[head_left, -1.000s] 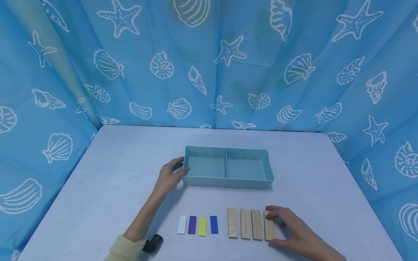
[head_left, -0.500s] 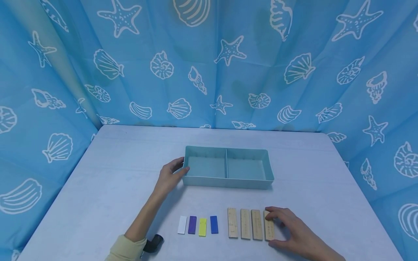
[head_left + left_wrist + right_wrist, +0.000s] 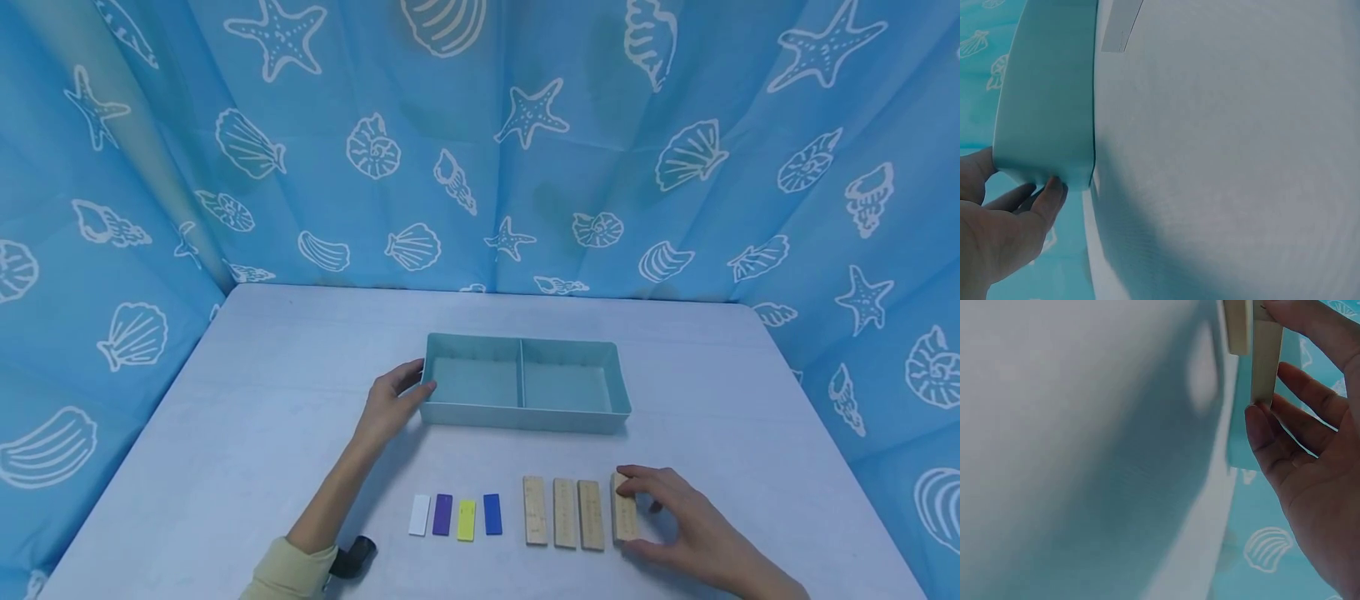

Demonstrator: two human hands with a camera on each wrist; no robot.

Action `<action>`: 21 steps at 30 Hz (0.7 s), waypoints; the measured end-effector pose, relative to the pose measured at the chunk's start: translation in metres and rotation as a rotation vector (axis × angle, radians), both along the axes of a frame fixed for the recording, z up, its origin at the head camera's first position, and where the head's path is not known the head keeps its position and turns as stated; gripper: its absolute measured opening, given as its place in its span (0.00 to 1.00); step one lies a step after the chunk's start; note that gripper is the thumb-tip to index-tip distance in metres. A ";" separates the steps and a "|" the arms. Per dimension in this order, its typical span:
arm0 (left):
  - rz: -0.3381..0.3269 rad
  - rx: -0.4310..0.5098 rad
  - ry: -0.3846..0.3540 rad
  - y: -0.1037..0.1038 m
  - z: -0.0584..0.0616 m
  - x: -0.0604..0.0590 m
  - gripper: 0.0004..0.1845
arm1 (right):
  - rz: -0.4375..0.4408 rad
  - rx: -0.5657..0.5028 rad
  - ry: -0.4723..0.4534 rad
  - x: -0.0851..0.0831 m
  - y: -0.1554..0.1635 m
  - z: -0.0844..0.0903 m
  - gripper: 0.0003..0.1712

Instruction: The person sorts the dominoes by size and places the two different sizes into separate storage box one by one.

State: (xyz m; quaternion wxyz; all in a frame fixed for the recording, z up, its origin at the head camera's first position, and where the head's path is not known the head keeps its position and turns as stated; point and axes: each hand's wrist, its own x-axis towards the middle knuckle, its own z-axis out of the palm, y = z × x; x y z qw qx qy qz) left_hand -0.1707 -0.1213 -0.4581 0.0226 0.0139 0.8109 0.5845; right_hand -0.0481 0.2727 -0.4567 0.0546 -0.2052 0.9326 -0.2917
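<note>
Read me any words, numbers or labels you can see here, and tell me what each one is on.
No text can be read.
Four wooden strips: faint marks run along them, too small and blurred to read; the right hand pinches the rightmost one.
Teal tray, four coloured tiles: no markings visible.
Blue curtain: only shells and starfish.

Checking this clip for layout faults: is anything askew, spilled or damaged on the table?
Only the rightmost wooden block: the right hand pinches it end to end, slightly out of line with its row. The left hand holds the teal tray. Nothing looks spilled or damaged.
</note>
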 end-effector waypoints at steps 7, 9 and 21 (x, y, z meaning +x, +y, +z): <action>-0.005 0.000 0.007 -0.001 -0.001 -0.001 0.28 | 0.030 -0.038 0.072 -0.013 0.002 0.020 0.28; -0.009 0.004 0.009 -0.001 -0.001 -0.002 0.28 | 0.038 -0.044 0.100 -0.017 0.002 0.027 0.30; -0.006 0.006 0.008 -0.001 -0.002 -0.001 0.28 | 0.104 -0.035 0.243 -0.068 -0.008 0.059 0.31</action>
